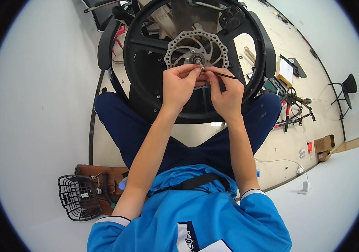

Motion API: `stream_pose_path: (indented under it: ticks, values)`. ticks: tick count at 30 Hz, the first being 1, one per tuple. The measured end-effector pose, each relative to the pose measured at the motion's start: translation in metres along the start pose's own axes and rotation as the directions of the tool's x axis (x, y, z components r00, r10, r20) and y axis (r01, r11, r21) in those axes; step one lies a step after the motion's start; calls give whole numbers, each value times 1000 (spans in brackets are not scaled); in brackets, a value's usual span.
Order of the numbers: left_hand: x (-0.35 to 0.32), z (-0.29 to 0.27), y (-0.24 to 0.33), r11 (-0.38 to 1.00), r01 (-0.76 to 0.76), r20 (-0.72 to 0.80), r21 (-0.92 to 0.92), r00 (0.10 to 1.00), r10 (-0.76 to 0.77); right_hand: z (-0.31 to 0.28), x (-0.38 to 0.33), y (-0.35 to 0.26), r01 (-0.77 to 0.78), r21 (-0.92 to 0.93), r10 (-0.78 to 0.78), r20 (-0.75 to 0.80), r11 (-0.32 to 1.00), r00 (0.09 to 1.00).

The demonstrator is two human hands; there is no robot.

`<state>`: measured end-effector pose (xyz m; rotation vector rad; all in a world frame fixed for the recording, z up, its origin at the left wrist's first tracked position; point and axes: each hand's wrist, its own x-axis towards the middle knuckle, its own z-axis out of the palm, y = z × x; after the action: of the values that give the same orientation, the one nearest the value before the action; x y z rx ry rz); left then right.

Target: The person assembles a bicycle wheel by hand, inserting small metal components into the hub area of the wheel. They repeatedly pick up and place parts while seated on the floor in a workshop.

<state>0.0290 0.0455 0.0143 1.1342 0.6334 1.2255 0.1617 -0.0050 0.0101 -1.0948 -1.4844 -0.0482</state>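
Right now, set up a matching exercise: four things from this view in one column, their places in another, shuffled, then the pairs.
Things:
1. brake disc
2. wire basket
3. black chair
4. thin black tool

Places:
A. on the floor at lower left
B. standing by the far right wall
C. at the hub of the black wheel
D. pinched in the right hand, beside the left hand

Pairs: 1-C, 2-A, 3-B, 4-D
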Motion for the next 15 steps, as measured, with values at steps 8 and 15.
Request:
stream_pose_path:
  ticks: [8, 15]
  values:
    - [-2, 2, 1, 1000, -14, 7, -4, 1000, 15, -3, 5, 2, -58, 70, 58, 10, 996, 998]
    - [-2, 3, -1, 1000, -28, -16, -7, 999, 28, -8, 8, 0, -10, 24, 8, 78, 1000, 997]
